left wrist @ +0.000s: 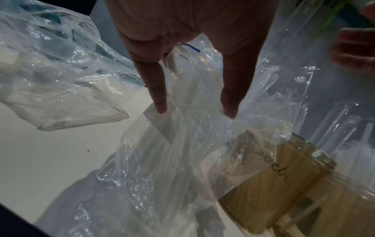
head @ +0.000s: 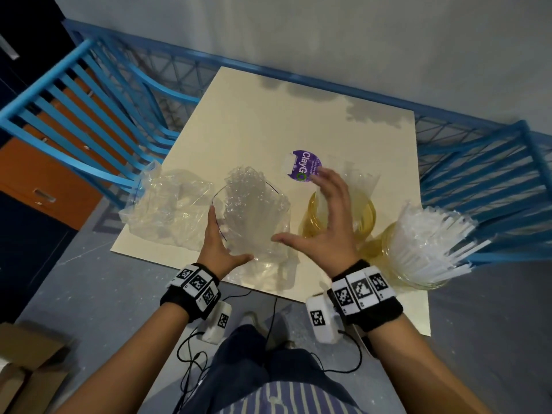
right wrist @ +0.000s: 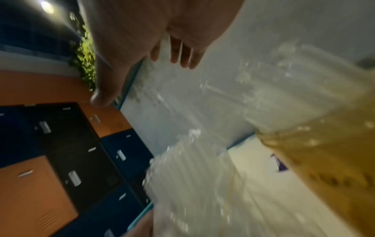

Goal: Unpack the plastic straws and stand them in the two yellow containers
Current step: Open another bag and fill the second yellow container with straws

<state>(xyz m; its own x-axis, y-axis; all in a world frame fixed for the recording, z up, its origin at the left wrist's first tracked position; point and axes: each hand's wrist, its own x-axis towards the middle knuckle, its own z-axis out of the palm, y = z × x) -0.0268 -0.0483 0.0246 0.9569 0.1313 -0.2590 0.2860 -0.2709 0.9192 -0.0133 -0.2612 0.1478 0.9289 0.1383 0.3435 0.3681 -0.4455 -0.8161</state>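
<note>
While the cream board (head: 239, 121) lies flat across the blue railed frame (head: 89, 115), two crumpled clear bags rest on it: one slack bag (head: 167, 210) at the left edge, and a second bag (head: 257, 210) in the middle, with clear straws visible through its film. To the right stand the two yellow containers. The nearer container (head: 397, 264), at the board's right edge, is crammed with white straws (head: 433, 237) that fan outward. The farther container (head: 367, 210) holds a few clear straws (head: 361, 180). Behind it lies a round purple lid (head: 303, 164). The left hand (head: 218, 243) rests against the middle bag with fingers straight, gripping nothing. The right hand (head: 325, 225) hovers above the farther container, fingers spread and loose, empty.
</note>
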